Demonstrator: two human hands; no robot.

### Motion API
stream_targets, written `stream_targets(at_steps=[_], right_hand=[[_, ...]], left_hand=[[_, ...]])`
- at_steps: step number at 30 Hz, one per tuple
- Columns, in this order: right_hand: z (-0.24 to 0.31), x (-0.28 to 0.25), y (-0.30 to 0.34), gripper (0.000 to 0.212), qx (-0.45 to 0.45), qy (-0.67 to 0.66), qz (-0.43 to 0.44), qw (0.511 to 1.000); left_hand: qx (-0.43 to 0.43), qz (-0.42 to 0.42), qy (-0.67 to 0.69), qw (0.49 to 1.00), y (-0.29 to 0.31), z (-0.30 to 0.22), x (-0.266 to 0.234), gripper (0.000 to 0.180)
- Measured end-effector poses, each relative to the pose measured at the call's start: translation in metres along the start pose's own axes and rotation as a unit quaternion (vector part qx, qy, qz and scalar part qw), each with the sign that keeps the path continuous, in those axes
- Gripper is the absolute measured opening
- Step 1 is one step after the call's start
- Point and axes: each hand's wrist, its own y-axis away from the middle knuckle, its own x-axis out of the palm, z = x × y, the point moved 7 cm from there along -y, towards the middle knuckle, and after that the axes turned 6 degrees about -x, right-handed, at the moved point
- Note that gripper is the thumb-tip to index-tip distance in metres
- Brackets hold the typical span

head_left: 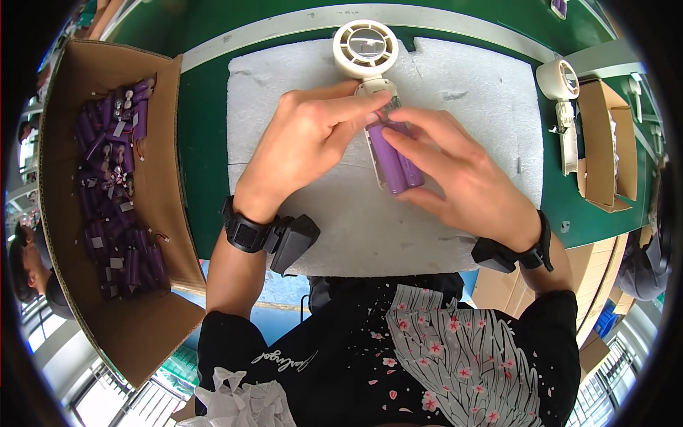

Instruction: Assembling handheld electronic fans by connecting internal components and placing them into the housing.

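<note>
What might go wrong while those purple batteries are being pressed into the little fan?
1. The purple cells sit half out of the fan handle; pressed crooked by the right hand, they may jam or pop out.
2. The left hand fingers work where thin wires probably run; these could get pinched.
3. The fan rests loose on the foam pad and may slide.

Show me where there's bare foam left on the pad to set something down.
Bare foam pad lies right of the fan, toward a second fan; another patch lies near the front edge between the wrists. The centre is crowded: left hand and right hand cover the purple cells. The cardboard box is full.
</note>
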Motion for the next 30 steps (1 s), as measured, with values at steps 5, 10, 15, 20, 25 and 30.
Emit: stream_targets(at_steps=[5, 10, 15, 20, 25, 30], right_hand=[[-0.005, -0.003, 0.003, 0.055, -0.025, 0.022, -0.015, 0.999], [-0.003, -0.002, 0.001, 0.051, -0.038, 0.061, -0.017, 0.997], [-0.001, 0.0, 0.002, 0.052, -0.04, 0.096, -0.011, 0.994], [-0.001, 0.003, 0.003, 0.053, -0.026, 0.104, 0.004, 0.994], [-0.003, 0.003, 0.004, 0.051, -0.021, 0.084, -0.004, 0.996], [-0.01, 0.001, 0.003, 0.041, -0.002, 0.024, -0.027, 0.999]], left_hand=[[-0.028, 0.002, 0.015, 1.0, -0.002, 0.001, -0.001, 0.022], [-0.05, 0.006, 0.047, 0.998, -0.003, 0.005, -0.002, 0.021], [-0.076, 0.0, 0.06, 0.995, -0.003, 0.008, -0.002, 0.022], [-0.076, -0.013, 0.056, 0.995, -0.002, 0.011, -0.003, 0.023], [-0.081, -0.019, 0.058, 0.995, -0.003, 0.013, -0.002, 0.023], [-0.113, -0.019, 0.068, 0.991, -0.002, 0.015, -0.002, 0.023]])
